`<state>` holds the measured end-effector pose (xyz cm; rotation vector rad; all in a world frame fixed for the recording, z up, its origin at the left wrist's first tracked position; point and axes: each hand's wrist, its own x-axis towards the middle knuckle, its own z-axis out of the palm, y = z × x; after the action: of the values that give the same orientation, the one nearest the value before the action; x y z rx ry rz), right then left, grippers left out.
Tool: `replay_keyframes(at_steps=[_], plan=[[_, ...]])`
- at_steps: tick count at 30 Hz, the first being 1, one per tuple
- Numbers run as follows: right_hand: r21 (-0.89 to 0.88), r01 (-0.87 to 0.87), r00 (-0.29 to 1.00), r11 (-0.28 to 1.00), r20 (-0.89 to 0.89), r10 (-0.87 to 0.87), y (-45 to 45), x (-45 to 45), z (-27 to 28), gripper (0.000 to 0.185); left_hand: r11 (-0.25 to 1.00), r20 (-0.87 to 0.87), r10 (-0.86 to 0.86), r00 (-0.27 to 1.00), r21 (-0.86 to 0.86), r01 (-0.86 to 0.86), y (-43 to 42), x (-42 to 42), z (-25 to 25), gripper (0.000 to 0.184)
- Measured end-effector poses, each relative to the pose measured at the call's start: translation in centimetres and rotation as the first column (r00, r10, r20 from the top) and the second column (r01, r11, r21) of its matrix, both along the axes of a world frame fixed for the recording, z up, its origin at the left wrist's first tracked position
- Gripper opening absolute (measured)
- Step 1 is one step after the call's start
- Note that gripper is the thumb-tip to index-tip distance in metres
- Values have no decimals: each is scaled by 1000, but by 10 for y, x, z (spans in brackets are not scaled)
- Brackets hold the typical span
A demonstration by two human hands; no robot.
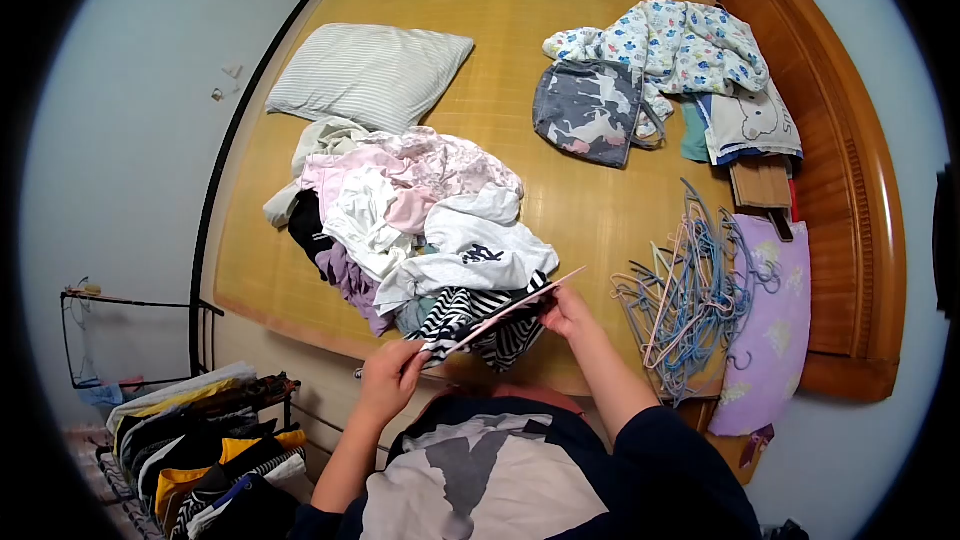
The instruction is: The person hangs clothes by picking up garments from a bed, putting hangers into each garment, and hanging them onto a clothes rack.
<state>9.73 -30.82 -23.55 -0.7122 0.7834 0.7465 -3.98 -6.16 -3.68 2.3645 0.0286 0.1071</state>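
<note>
At the bed's near edge, a black-and-white striped garment (462,312) is stretched between my two hands. A straight pink bar, which looks like the edge of a clothes hanger (500,316), runs slantwise across it. My left hand (392,372) pinches the garment near the bar's lower end. Closer to the upper end, my right hand (567,310) grips the garment and hanger; its fingertips are partly hidden. Just beyond lies a pile of crumpled clothes, with a light grey top (500,245) in front and a white piece (362,220) and a purple piece (350,285) beside it.
Blue and pink hangers (690,290) lie tangled on the right, beside a purple cloth (775,330). Farther back are a striped pillow (365,75), a grey bag (590,112) and a patterned quilt (690,45). A wooden headboard (810,160) borders the right; a clothes rack (200,440) stands lower left.
</note>
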Motion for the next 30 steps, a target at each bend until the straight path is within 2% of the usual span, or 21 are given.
replay_keyframes(at_steps=[1,3,5,7,9,11,12,13,15,17,19,20,24,27,30], plan=[[-3,3,1000,1000,1,-3,-6,3,-4,16,999,6,25,1000,-29,-25,0,-1,-3,10],[84,37,993,996,-118,-27,-15,11,-6,14,997,13,48,999,-58,-47,3,-3,-7,11],[37,35,991,999,-131,-30,-22,18,-4,16,997,-5,25,1000,-72,-25,8,-3,-7,10],[-58,-34,997,998,-72,30,-28,24,-8,18,998,-14,-33,999,-56,33,11,-3,-6,10],[-83,-54,998,995,-49,50,-33,29,-12,15,995,-24,-93,995,-41,92,11,-2,-5,11],[-166,-155,974,974,138,179,-41,33,-28,12,989,6,-148,989,1,148,10,0,-2,12],[-309,-192,946,931,195,260,-42,35,-29,6,989,5,-150,989,2,150,10,0,-3,12],[-308,-190,947,932,194,257,-46,35,-30,6,986,26,-167,986,2,167,11,0,-5,13],[-474,-252,909,843,184,375,-52,40,-23,6,983,48,-185,981,2,186,11,0,-9,14],[-448,-226,922,865,188,339,-49,39,-4,4,977,75,-207,976,-36,210,10,0,-12,15],[-572,-248,800,782,333,498,-42,39,-4,6,976,84,-206,975,-52,211,3,2,-11,15],[-600,-283,746,749,353,564,-40,38,-3,9,975,94,-204,975,-67,210,2,3,-11,16],[-484,-330,816,810,285,503,-52,42,9,13,981,77,-191,979,-26,193,5,5,-15,15],[-504,-264,832,823,312,458,-65,43,21,14,983,66,-181,981,-6,182,13,2,-21,15],[-548,-256,814,797,322,483,-74,43,25,13,989,88,-150,985,14,149,13,1,-22,15]])
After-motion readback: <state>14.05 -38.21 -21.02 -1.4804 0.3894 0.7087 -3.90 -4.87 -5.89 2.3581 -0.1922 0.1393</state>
